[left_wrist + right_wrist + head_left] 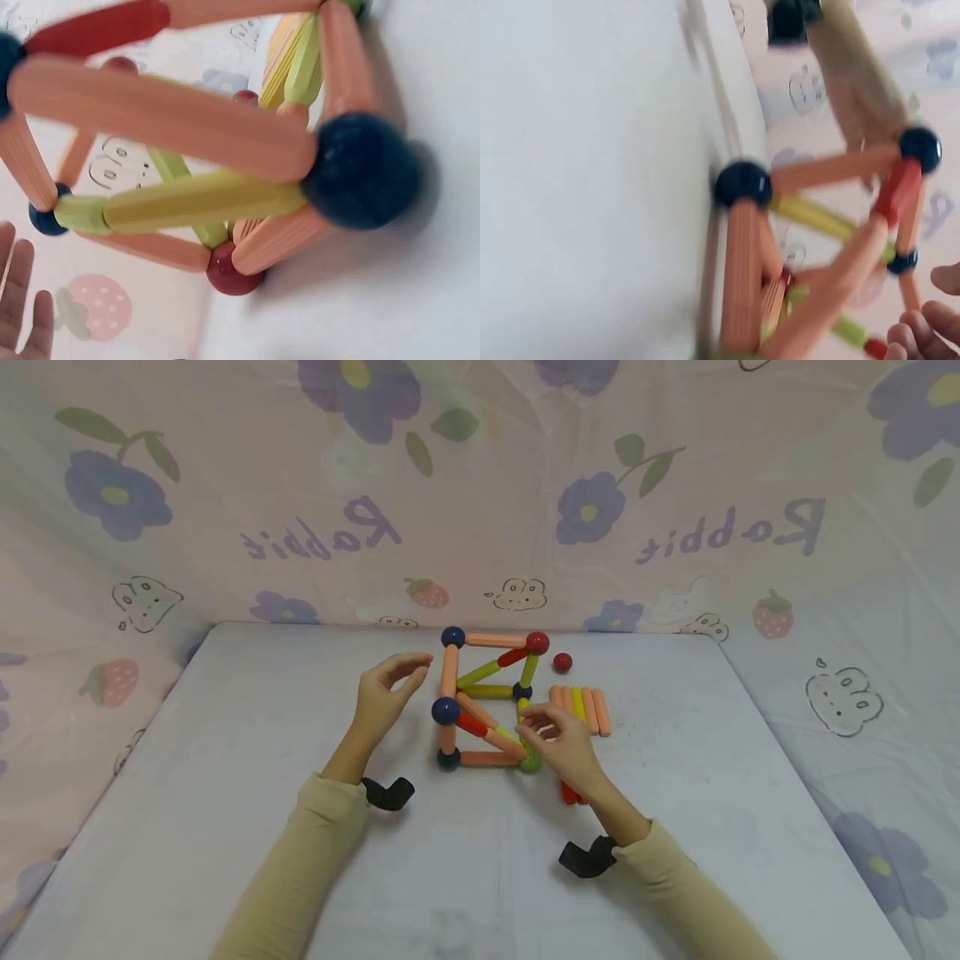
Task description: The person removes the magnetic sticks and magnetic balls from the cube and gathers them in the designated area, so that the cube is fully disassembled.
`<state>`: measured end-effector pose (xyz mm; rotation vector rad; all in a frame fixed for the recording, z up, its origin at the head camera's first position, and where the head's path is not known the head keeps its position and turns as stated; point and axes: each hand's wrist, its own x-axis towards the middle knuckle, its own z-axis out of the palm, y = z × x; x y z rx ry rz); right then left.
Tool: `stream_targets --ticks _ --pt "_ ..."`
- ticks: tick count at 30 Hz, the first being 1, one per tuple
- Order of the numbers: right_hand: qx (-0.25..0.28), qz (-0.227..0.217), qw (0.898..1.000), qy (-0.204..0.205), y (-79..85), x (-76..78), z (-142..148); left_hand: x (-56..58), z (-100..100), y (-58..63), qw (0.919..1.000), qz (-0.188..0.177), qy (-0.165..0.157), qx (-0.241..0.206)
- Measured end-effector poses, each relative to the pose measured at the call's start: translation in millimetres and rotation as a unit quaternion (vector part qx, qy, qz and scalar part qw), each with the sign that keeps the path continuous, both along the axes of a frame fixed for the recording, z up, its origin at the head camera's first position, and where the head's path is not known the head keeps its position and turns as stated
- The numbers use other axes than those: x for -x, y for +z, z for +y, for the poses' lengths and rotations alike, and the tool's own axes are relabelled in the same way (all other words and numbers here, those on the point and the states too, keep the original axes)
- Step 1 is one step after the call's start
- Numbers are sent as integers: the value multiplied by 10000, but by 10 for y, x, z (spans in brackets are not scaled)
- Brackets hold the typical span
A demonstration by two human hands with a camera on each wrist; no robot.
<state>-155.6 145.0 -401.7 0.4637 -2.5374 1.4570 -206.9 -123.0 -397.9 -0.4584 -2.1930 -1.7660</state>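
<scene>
**Ball-and-stick frame (450,672) between 2 hands, at risk of a knock**

The frame stands on the table (225,735), just right of the left hand (384,693) and partly hidden by the right hand (564,747). The left hand is open, fingers gently bent, holding nothing. The right hand's fingers bend loosely, thumb apart, seemingly empty; whether they touch the frame, I cannot tell. A careless brush there could pull sticks off the green ball (530,762) just beside them. Beyond the right hand, a loose red ball (562,662) could roll if bumped, and spare sticks (602,714) might scatter.
</scene>
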Motion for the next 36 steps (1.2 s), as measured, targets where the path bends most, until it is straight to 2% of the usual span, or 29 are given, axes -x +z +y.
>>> stream_targets --ticks 5,9,13,17,22,31,36 --pt "129 811 9960 354 64 -38 -363 291 1 -2 9960 -882 13 111" --pt "-101 1544 9869 449 97 -28 -590 448 78 9 9886 -1433 -411 232" --pt "-369 1801 9819 459 124 -27 -755 526 130 22 9810 -1768 -746 282" --pt "-472 1748 9826 402 131 -38 -835 535 141 37 9795 -1824 -822 251" --pt "-425 1705 9835 431 130 -45 -852 514 138 48 9814 -1735 -799 197" --pt "-264 1657 9819 884 124 -29 -774 438 101 40 9827 -1751 -599 101" --pt "-263 1683 9789 1127 120 -24 -686 358 36 22 9837 -1731 -483 -10"
